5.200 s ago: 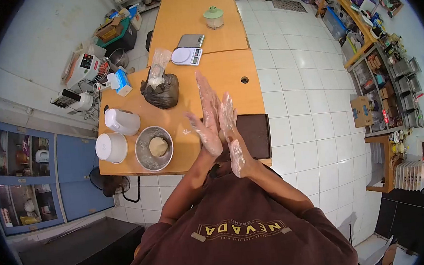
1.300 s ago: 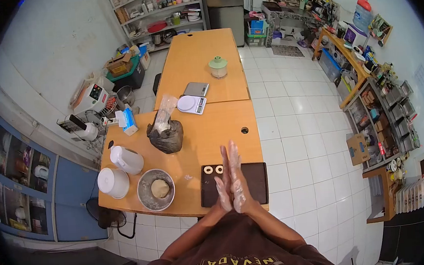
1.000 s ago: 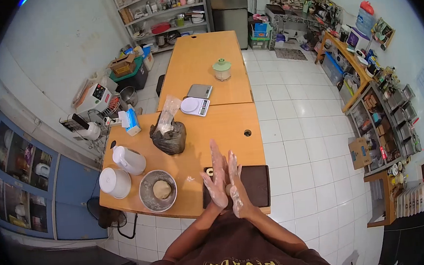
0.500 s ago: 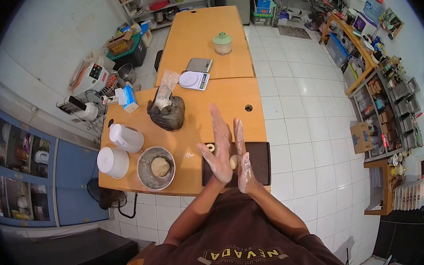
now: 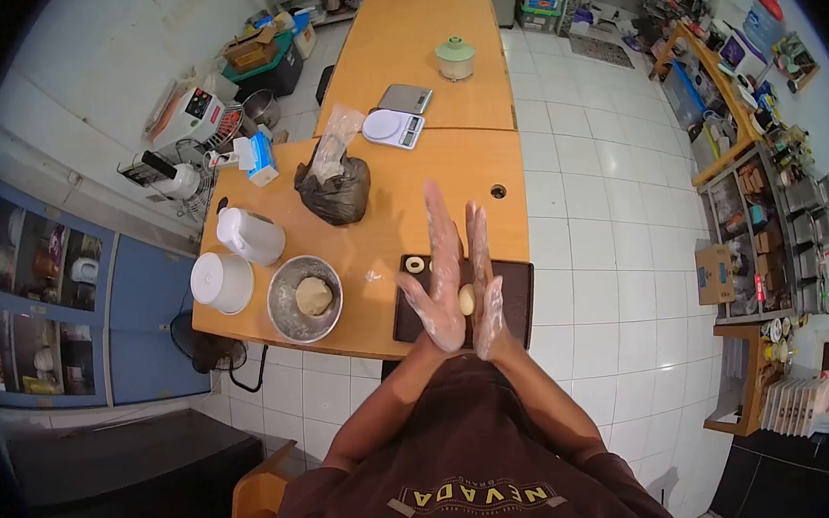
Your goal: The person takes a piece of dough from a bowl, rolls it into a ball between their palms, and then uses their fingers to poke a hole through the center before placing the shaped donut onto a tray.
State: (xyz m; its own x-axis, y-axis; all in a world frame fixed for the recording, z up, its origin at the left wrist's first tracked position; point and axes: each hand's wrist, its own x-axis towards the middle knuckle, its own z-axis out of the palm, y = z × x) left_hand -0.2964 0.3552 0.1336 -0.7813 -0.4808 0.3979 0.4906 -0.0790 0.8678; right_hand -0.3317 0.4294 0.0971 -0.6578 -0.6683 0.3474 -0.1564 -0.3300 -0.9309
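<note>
Both my hands are dusted white and held upright with the palms facing, above a dark tray (image 5: 519, 321). A small pale dough ball (image 5: 466, 300) sits between the palms. My left hand (image 5: 441, 281) has its fingers stretched out and its thumb spread to the side. My right hand (image 5: 485, 287) is also flat with fingers extended. A dough ring (image 5: 415, 264) lies on the tray's left part. To the left, a metal bowl (image 5: 282, 313) holds a larger dough lump (image 5: 313, 295).
A white tub (image 5: 222, 283) and a white pitcher (image 5: 251, 236) stand left of the bowl. Further back are a black plastic bag (image 5: 333, 192), a white scale (image 5: 393, 129) and a green-lidded container (image 5: 455, 58). A blue-and-white carton (image 5: 259, 160) is at the left edge.
The view has shifted, so the table sits higher. Around the dough ball the palms look slightly further apart, and more of the ball shows.
</note>
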